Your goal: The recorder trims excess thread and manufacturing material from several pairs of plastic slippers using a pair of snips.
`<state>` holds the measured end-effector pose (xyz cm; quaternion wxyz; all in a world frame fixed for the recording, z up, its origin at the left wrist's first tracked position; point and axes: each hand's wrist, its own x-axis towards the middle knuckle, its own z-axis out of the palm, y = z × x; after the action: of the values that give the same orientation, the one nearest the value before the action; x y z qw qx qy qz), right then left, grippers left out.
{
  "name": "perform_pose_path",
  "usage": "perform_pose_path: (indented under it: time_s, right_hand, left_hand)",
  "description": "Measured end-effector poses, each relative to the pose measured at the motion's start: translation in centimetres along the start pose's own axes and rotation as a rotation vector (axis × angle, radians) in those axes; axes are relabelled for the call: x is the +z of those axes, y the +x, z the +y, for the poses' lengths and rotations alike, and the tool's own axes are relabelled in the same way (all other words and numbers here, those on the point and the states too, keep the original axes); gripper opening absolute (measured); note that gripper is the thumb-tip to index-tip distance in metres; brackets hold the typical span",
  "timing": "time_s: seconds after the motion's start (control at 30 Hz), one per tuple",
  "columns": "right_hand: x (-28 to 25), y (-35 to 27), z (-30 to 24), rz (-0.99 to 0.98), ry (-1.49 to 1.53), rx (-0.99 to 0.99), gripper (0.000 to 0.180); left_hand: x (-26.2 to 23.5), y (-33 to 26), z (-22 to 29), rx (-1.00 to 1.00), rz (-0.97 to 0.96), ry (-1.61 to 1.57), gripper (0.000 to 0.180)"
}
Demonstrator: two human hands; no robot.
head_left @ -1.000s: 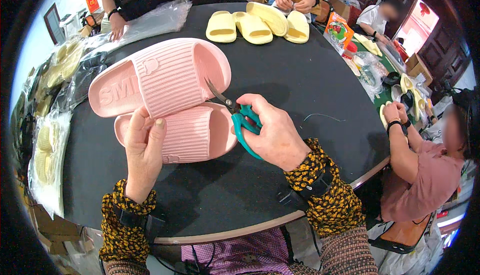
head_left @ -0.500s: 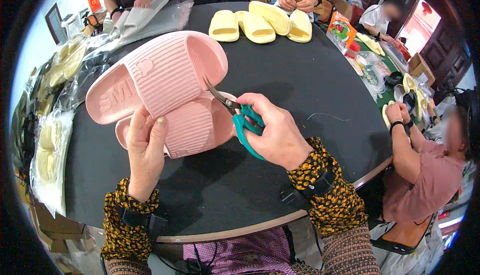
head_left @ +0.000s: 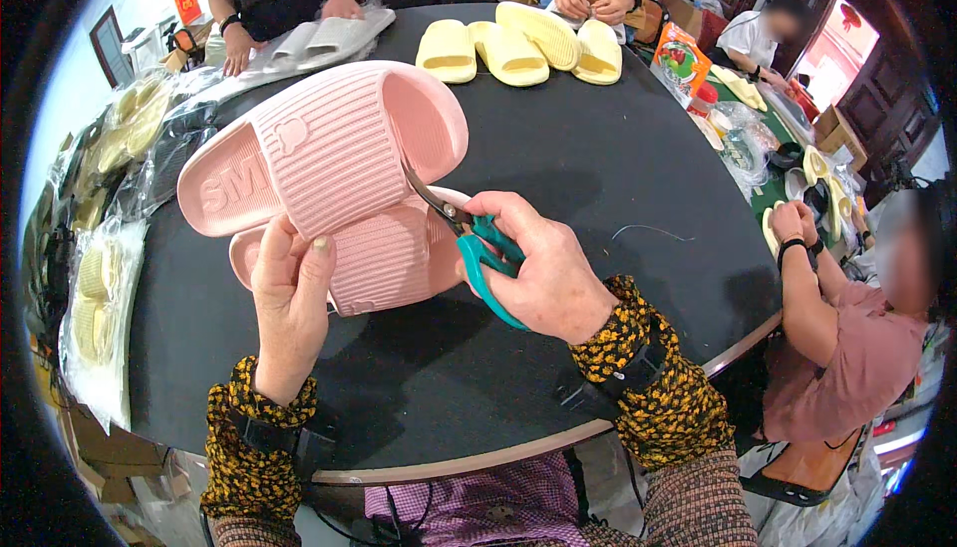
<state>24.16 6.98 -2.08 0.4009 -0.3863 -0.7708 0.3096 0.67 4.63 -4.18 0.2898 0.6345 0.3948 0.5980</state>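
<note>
Two pink slide slippers are held together above the dark table. The upper slipper (head_left: 324, 153), with a ribbed strap, lies tilted across the lower slipper (head_left: 384, 258). My left hand (head_left: 289, 293) pinches the upper slipper's strap edge between thumb and fingers, near where the pair meets. In my right hand (head_left: 543, 273) are scissors (head_left: 480, 253) with teal handles, my fingers closed round them. The dark blades point up and left and touch the upper strap's right edge. Whether a thread lies between the blades is too small to tell.
Yellow slippers (head_left: 510, 54) rest on the far side of the round dark table (head_left: 578, 398). Bagged slippers (head_left: 97, 313) line the left edge. A loose thread (head_left: 653, 232) lies to the right. Co-workers handle slippers at the far side and at the right (head_left: 837, 348).
The upper pink slipper has shifted slightly to the right. The scissors' blades have come closer to its strap edge. At the far left, a co-worker's hands have spread apart over grey slippers.
</note>
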Motion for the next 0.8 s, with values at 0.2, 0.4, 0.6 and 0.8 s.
perform_pose_path:
  time_s: [0.2, 0.4, 0.6, 0.8]
  right_hand:
    - [0.2, -0.3, 0.6, 0.016, -0.060, -0.038, 0.041]
    - [0.5, -0.1, 1.1, -0.021, 0.125, 0.035, 0.039]
    - [1.5, -0.4, 1.8, -0.119, 0.355, 0.050, 0.041]
    - [0.7, -0.2, 0.2, -0.362, 0.673, 0.418, 0.035]
  left_hand:
    - [0.2, 0.1, 0.2, -0.005, 0.005, -0.004, 0.030]
    - [-0.3, 0.2, -0.3, -0.070, 0.074, -0.093, 0.031]
    - [-0.3, 0.4, -0.5, -0.012, 0.131, -0.089, 0.034]
    - [-0.6, 0.2, -0.6, -0.025, 0.147, -0.091, 0.035]
